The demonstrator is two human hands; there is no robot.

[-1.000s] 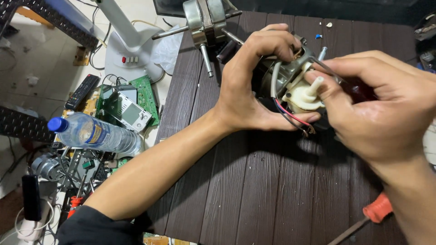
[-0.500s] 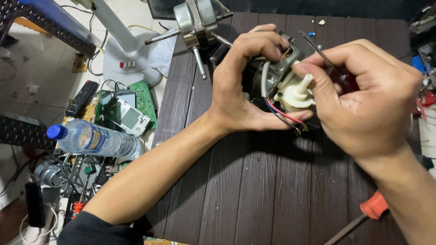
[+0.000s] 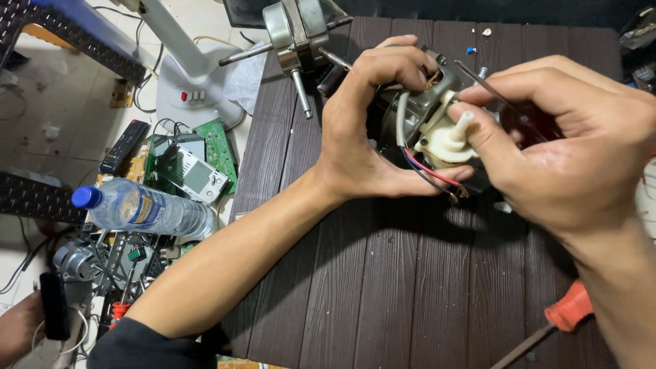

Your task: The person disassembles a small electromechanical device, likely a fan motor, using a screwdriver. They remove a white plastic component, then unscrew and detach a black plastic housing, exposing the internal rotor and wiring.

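Observation:
My left hand (image 3: 372,130) grips a small electric motor assembly (image 3: 427,119) with a cream plastic gearbox knob (image 3: 451,137) and red, blue and black wires (image 3: 430,174), holding it just above the dark wooden table (image 3: 383,287). My right hand (image 3: 567,147) is closed around a thin metal tool with a dark red handle (image 3: 519,116), whose shaft points up and left over the motor. The right fingertips press against the cream part. Most of the motor body is hidden by both hands.
A second bare motor with a long shaft (image 3: 297,31) lies at the table's top edge. An orange-handled screwdriver (image 3: 557,318) lies bottom right. On the floor to the left: water bottle (image 3: 140,208), green circuit board (image 3: 195,167), remote control (image 3: 123,145), white fan base (image 3: 195,85), another motor (image 3: 72,260).
The view has shifted slightly, so the hands and motor sit a little lower in frame. My right hand has turned a bit around the cream part; the left grip holds steady.

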